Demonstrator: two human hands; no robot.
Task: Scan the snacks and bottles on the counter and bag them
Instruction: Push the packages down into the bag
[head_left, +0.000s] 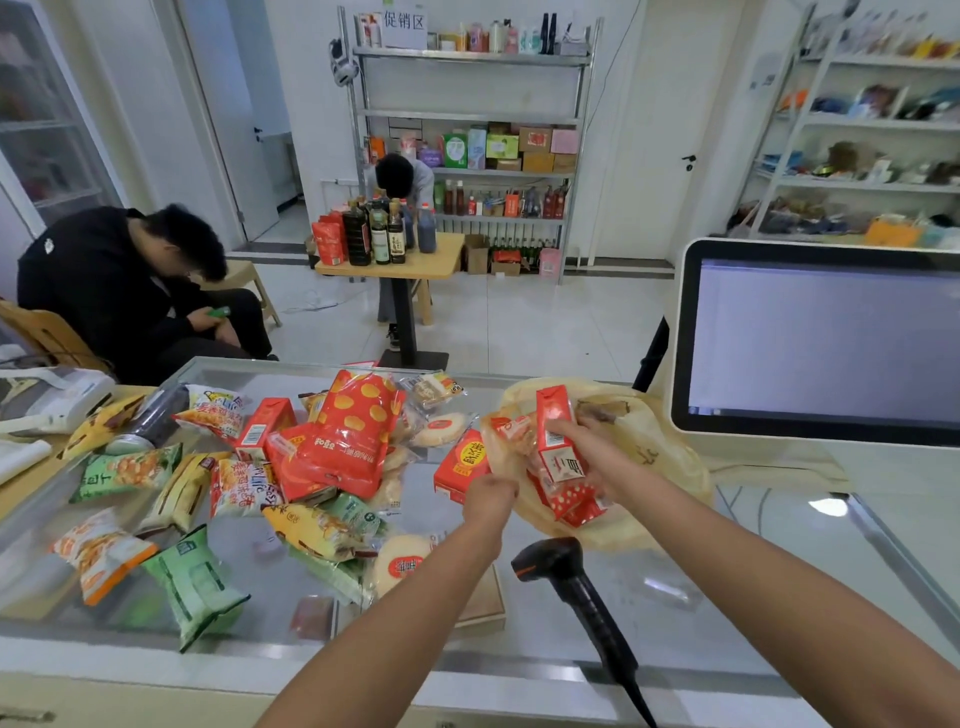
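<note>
Red drink carton was held by the right hand inside the plastic bag, whose edge the left hand pinched

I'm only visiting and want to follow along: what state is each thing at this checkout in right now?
plastic bag, open, edge gripped by the left hand
red carton, upright in the right hand, at the bag's mouth
scanner, lying on the counter, unheld
screen, lit, mostly blank
snack pile, loose, unbagged
dark bottle, on its side
</note>
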